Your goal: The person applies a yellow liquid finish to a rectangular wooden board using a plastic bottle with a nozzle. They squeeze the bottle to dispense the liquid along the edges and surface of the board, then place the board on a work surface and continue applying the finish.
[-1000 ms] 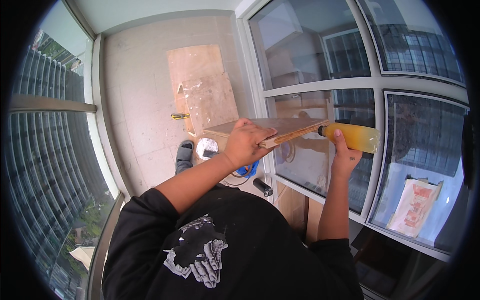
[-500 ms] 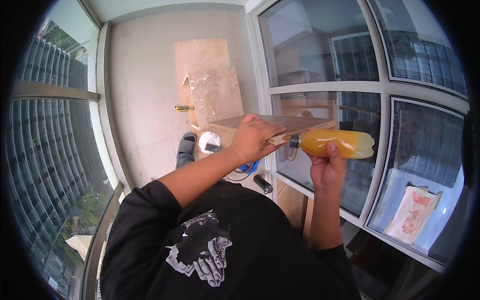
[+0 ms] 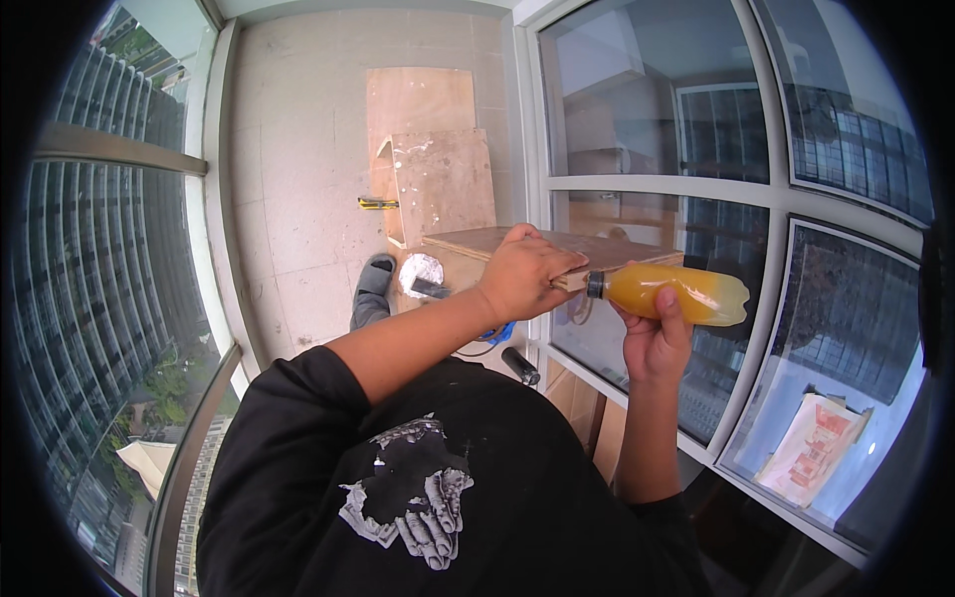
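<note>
My right hand [image 3: 655, 343] is wrapped round a clear plastic bottle [image 3: 652, 292] of orange-yellow liquid. The bottle lies nearly level, with its black cap [image 3: 596, 285] pointing left. That cap is against or very near the end edge of a brown wooden board [image 3: 607, 247]; I cannot tell whether they touch. My left hand [image 3: 527, 274] grips the board close to that end, its fingers over the top near the edge. Part of the board is hidden behind this hand, and its underside is mostly out of sight.
Beyond the board a wooden box [image 3: 443, 179] and a plywood sheet [image 3: 418, 95] lie on the tiled floor. A yellow-and-black utility knife [image 3: 377, 203] is beside the box. Near my slippered foot [image 3: 373, 289] are a round white thing [image 3: 422, 271] and a black cylinder [image 3: 520, 365]. Framed glass [image 3: 657, 99] stands at right.
The whole view has shifted slightly. Both hands keep their holds; the bottle tilts slightly more, its base end lower in the picture, with its cap still at the board's end.
</note>
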Available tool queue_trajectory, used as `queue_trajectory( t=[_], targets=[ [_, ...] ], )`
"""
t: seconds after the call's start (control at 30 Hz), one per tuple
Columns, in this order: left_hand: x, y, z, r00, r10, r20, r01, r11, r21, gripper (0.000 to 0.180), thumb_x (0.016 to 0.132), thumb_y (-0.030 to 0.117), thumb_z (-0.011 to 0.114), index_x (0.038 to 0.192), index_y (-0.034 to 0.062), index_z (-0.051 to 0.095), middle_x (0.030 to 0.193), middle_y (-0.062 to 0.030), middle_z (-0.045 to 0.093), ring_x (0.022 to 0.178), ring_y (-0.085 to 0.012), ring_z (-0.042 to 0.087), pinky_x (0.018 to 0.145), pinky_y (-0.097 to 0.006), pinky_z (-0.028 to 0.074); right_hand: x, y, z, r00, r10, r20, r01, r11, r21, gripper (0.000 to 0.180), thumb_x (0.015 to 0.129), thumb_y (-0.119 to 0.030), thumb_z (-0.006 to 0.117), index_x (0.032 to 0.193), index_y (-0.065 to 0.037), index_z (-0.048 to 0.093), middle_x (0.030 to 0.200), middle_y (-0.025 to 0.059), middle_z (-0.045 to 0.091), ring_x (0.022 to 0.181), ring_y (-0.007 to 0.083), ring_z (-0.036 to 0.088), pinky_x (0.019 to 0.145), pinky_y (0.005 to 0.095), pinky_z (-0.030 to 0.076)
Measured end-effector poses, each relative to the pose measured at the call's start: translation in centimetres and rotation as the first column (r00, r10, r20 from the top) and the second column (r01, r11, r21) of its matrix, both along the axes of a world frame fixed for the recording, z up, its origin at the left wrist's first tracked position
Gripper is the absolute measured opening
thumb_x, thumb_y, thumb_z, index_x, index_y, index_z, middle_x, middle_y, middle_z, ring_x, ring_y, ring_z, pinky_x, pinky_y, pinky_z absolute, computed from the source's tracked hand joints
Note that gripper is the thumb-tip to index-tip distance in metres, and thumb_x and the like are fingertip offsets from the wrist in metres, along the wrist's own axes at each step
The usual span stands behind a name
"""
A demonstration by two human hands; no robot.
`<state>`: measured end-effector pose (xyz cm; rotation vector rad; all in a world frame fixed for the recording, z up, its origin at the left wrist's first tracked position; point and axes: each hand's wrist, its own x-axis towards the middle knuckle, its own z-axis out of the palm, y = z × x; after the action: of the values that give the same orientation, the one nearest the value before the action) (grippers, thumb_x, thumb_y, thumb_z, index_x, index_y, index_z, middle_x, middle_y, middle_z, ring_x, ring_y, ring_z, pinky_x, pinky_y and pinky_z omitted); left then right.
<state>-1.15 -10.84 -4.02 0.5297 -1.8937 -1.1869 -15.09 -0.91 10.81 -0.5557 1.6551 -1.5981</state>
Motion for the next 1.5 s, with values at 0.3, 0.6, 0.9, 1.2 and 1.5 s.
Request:
queue_trajectory(
  t=[0.3, 0.6, 0.9, 1.2, 1.5],
  targets=[
    [-0.1, -0.1, -0.2, 1.000, -0.007, -0.001, 0.007, 1.000, -0.005, 0.043, 0.073, 0.023, 0.081, 0.113, 0.0143, 0.070, 0.099, -0.0026, 0.074, 0.087, -0.0206, 0.066, 0.094, -0.038, 0.041, 0.3, -0.2, 0.2, 1.000, -0.005, -0.029, 0.005, 1.000, 0.012, 0.046, 0.095, -0.020, 0.069, 0.132, -0.001, 0.049, 0.124, 0.0259, 0.062, 0.117, 0.0364, 0.064, 0.092, 0.0511, 0.060],
    [-0.2, -0.2, -0.2, 1.000, 0.007, -0.004, -0.007, 1.000, -0.013, 0.040, 0.075, 0.025, 0.082, 0.111, 0.0130, 0.071, 0.100, -0.0025, 0.075, 0.086, -0.0194, 0.067, 0.093, -0.037, 0.042, 1.7, -0.7, 1.0, 0.850, 0.180, -0.495, -0.173, 0.983, 0.059, 0.052, 0.082, -0.001, 0.080, 0.126, 0.000, 0.052, 0.118, 0.0185, 0.065, 0.120, 0.0295, 0.062, 0.101, 0.0408, 0.052],
    [-0.1, -0.5, -0.1, 1.000, 0.016, -0.007, -0.016, 1.000, -0.014, 0.040, 0.075, 0.025, 0.082, 0.110, 0.0127, 0.071, 0.097, -0.0021, 0.074, 0.086, -0.0187, 0.067, 0.092, -0.037, 0.042, 2.0, -1.0, 1.9, 0.802, 0.192, -0.565, -0.115, 0.979, 0.170, 0.057, 0.079, 0.005, 0.080, 0.128, 0.001, 0.050, 0.121, 0.0193, 0.064, 0.115, 0.0260, 0.064, 0.102, 0.0395, 0.051],
    [-0.2, -0.6, -0.1, 1.000, 0.002, 0.009, -0.002, 1.000, -0.003, 0.041, 0.072, 0.022, 0.082, 0.111, 0.0133, 0.071, 0.099, -0.0019, 0.074, 0.088, -0.0187, 0.067, 0.094, -0.037, 0.041, 1.7, -1.1, 1.7, 0.792, 0.278, -0.543, -0.194, 0.959, 0.208, 0.058, 0.081, 0.004, 0.079, 0.130, 0.001, 0.048, 0.126, 0.0196, 0.062, 0.120, 0.0261, 0.060, 0.102, 0.0387, 0.050],
    [-0.2, -0.6, -0.2, 1.000, 0.004, 0.010, -0.004, 1.000, 0.001, 0.043, 0.071, 0.020, 0.080, 0.112, 0.0138, 0.071, 0.100, -0.0018, 0.074, 0.089, -0.0190, 0.067, 0.096, -0.038, 0.040, 2.2, -1.4, 1.8, 0.724, 0.322, -0.610, -0.250, 0.947, 0.203, 0.056, 0.081, 0.003, 0.079, 0.129, 0.001, 0.049, 0.123, 0.0181, 0.063, 0.116, 0.0248, 0.062, 0.101, 0.0375, 0.050]
  ],
)
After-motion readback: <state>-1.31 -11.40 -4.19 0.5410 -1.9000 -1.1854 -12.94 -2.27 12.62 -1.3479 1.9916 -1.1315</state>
